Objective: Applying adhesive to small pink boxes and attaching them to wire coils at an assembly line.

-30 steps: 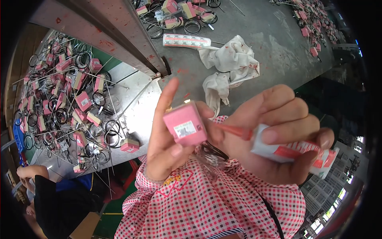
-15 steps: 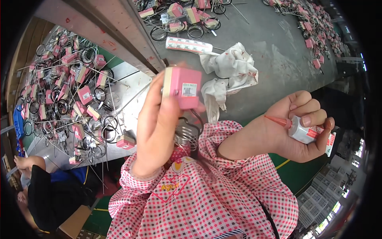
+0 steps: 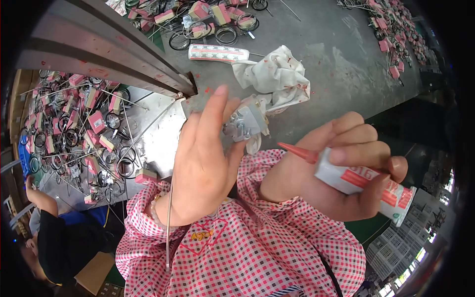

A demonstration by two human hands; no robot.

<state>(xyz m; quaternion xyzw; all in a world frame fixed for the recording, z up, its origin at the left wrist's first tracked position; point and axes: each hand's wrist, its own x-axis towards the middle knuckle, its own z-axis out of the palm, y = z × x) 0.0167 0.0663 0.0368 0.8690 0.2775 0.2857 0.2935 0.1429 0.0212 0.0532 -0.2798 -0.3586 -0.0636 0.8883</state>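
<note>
My left hand (image 3: 203, 158) is closed around a boxy control unit (image 3: 251, 121), whose grey face and clear plastic part point up; the palm and fingers hide the rest. A thin metal rod (image 3: 169, 222) hangs beside that wrist. In my right hand (image 3: 354, 158) lies a white-and-red glue tube (image 3: 341, 175), gripped by the curled fingers. Its red tapered nozzle (image 3: 299, 152) points left toward the unit, with a gap between them. Just beyond the unit a crumpled white cloth (image 3: 277, 74) with red stains rests on the grey table (image 3: 341, 74).
Many pink-and-cream units with coiled tubes (image 3: 99, 123) are heaped at left. More units (image 3: 208, 20) lie at the back, and another pile (image 3: 391, 39) at far right. A metal post (image 3: 123, 49) rises at left. A white printed roll (image 3: 217, 53) sits by the cloth. Another person (image 3: 64, 237) is at lower left.
My left hand has turned the unit over, from its pink side to a grey face. My right hand has brought the glue tube leftward, nearer the unit.
</note>
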